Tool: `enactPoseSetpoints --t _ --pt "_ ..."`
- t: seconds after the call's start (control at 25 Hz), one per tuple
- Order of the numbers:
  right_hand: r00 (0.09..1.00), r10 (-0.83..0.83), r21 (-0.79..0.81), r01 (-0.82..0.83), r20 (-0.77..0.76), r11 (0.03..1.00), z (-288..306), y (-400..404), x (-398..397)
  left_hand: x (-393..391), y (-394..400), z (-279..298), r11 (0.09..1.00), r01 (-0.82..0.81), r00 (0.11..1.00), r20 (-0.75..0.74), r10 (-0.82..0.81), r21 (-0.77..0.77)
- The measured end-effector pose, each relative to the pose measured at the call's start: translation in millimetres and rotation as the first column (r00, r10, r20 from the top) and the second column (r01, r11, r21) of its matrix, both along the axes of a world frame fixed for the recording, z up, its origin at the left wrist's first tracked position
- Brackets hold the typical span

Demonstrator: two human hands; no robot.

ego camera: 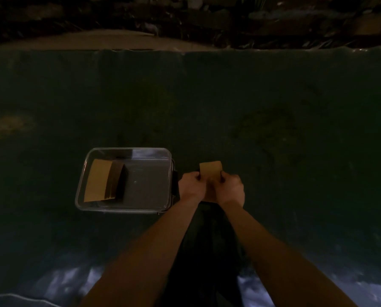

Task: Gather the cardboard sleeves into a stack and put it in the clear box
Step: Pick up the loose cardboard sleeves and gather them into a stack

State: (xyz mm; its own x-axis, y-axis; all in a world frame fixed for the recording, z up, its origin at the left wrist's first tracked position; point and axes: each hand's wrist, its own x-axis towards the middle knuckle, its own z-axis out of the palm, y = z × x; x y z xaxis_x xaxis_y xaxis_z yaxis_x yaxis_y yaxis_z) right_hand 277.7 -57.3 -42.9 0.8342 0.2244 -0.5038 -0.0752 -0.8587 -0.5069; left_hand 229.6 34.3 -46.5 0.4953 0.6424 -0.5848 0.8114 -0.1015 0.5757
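Note:
A clear box point(127, 151) sits on the dark green surface, left of my hands. Inside it, at its left end, lies a stack of brown cardboard sleeves point(103, 180), leaning slightly. Just right of the box, my left hand point(190, 185) and my right hand point(230, 188) grip the two sides of another bunch of cardboard sleeves point(210, 170), held on edge with its top sticking up above my fingers. The lower part of that bunch is hidden between my hands.
The dark green cover point(273, 107) stretches far to the right and back. Its far edge point(185, 50) meets a dim, cluttered strip of ground. A black latch point(174, 185) sits on the box's right side, near my left hand.

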Motion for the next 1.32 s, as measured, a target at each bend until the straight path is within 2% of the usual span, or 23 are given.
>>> enactPoseSetpoints --t 0.12,0.24,0.4,0.6,0.68,0.76,0.88,1.04,1.2,1.24,1.32 --pt "0.998 -0.062 0.056 0.06 0.027 0.997 -7 0 -1 2 0 -4 0.999 0.019 1.0 -0.014 -0.019 0.046" --pt "0.983 -0.17 0.101 0.176 -0.066 0.979 -12 5 -3 6 0 -4 0.999 0.013 0.999 -0.045 -0.011 0.05" --pt "0.952 -0.22 0.031 0.232 -0.214 0.972 -16 14 -2 15 -6 -4 0.998 0.013 0.991 -0.13 -0.021 -0.058" --pt "0.772 -0.377 0.107 0.492 -0.512 0.864 -9 5 11 11 -1 1 0.949 -0.139 0.988 -0.1 0.115 -0.284" --pt "0.641 -0.429 0.108 0.625 -0.637 0.773 -3 3 10 9 -3 6 0.936 -0.138 0.986 -0.135 0.099 -0.325" --pt "0.574 -0.431 0.1 0.672 -0.696 0.733 1 1 3 6 -8 9 0.942 -0.091 0.984 -0.172 0.036 -0.323" --pt "0.576 -0.42 0.1 0.663 -0.701 0.742 5 1 -10 -2 -9 15 0.918 -0.114 0.986 -0.154 0.059 -0.379" --pt "0.503 -0.409 0.147 0.748 -0.762 0.647 18 2 -25 -18 -6 23 0.82 -0.23 0.972 -0.083 0.219 -0.525" --pt "0.56 -0.368 0.215 0.719 -0.742 0.662 26 1 -36 -33 -9 30 0.906 -0.166 0.986 -0.056 0.157 -0.39" --pt "0.562 -0.328 0.244 0.713 -0.759 0.658 31 2 -39 -36 -8 34 0.909 -0.161 0.986 -0.025 0.165 -0.385" --pt "0.596 -0.246 0.313 0.676 -0.764 0.668 38 2 -43 -45 -5 43 0.872 -0.142 0.975 0.087 0.205 -0.468"
